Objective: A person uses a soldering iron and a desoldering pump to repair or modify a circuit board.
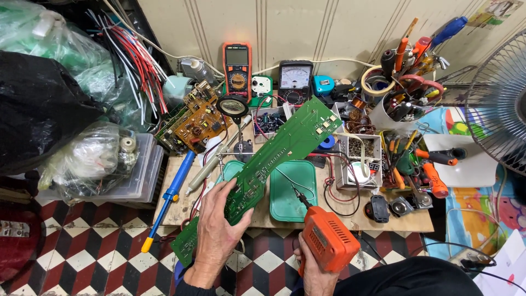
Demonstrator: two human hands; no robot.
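Note:
My left hand [217,230] grips a long green circuit board [274,159] near its lower end. The board slants from the lower left up toward the right, over the wooden bench. My right hand [313,272] holds an orange soldering gun [329,238] by its grip. The gun's dark tip [298,196] points up and left, close to the board's right edge above a green tray [293,205].
The wooden bench [350,219] carries a magnifier on a stand [234,107], two meters [238,64], a brown circuit board [197,118], a blue desoldering pump [167,200], small parts boxes [359,156] and a tool cup [397,107]. Bags sit at left, a fan [496,104] at right.

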